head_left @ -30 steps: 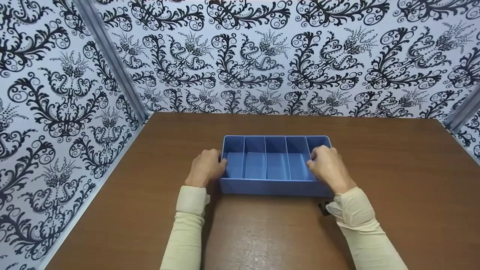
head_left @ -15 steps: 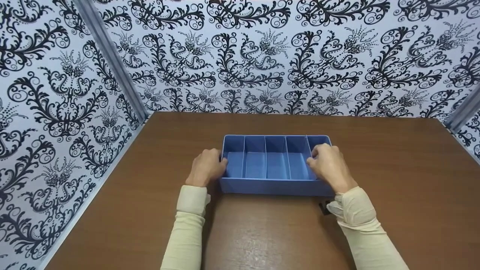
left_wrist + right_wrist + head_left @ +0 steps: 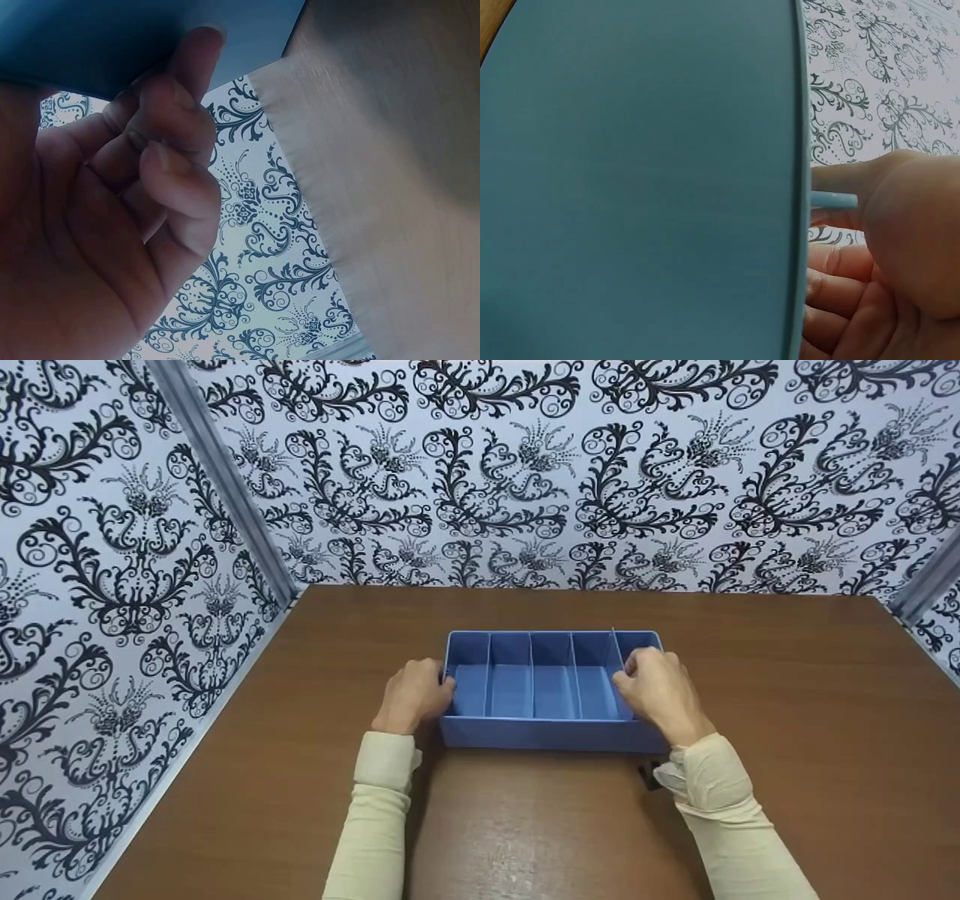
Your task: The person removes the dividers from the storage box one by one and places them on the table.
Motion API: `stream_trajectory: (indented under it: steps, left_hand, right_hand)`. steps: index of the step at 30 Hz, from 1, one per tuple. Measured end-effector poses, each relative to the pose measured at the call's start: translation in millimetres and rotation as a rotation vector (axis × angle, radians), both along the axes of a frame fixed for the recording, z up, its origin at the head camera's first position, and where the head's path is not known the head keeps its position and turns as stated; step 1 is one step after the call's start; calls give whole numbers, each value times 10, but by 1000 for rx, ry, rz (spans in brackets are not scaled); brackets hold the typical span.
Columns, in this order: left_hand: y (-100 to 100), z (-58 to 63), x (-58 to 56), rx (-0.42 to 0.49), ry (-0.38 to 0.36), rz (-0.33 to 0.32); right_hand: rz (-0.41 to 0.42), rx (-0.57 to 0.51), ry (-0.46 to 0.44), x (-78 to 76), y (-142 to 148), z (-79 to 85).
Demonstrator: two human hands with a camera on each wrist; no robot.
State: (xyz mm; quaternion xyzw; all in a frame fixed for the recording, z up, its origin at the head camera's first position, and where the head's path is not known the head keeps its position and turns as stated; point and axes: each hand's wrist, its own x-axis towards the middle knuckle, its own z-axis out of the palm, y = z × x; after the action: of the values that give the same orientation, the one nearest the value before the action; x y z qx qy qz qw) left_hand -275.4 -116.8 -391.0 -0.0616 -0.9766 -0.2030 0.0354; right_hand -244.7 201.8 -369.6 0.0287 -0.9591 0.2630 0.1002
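Observation:
A blue divided tray [image 3: 555, 735] lies on the wooden table, its long side facing me. Thin upright dividers split it into several compartments, and no loose items show inside. My left hand [image 3: 411, 696] grips the tray's left end wall, thumb inside, fingers outside; in the left wrist view the fingertips [image 3: 180, 176] are curled below and against the wall. My right hand [image 3: 660, 690] is over the rightmost compartment, pinching the rightmost divider [image 3: 616, 649]. That divider's back top corner pokes slightly above the rim. The right wrist view shows the divider's end [image 3: 836, 199] jutting past the front wall's edge.
The brown table [image 3: 540, 825] extends around the tray on all sides. Black-and-white patterned walls [image 3: 525, 472] stand behind it and at the left. A small black item [image 3: 649, 776] sits beneath the right wrist.
The rightmost divider's back corner has risen a little above the tray rim, and the right hand has shifted up very slightly with it. Left hand and tray stay nearly still.

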Motion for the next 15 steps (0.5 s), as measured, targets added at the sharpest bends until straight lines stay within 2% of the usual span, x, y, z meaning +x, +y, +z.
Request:
stream_trajectory:
  steps: [9,15]
  left_hand:
    - [-3,11,0,-6,3,-2]
    - [3,5,8,2,-13,6]
  right_hand:
    - [-48,19,-5,9,-29,7]
    - [-42,37,-22,16,-53,19]
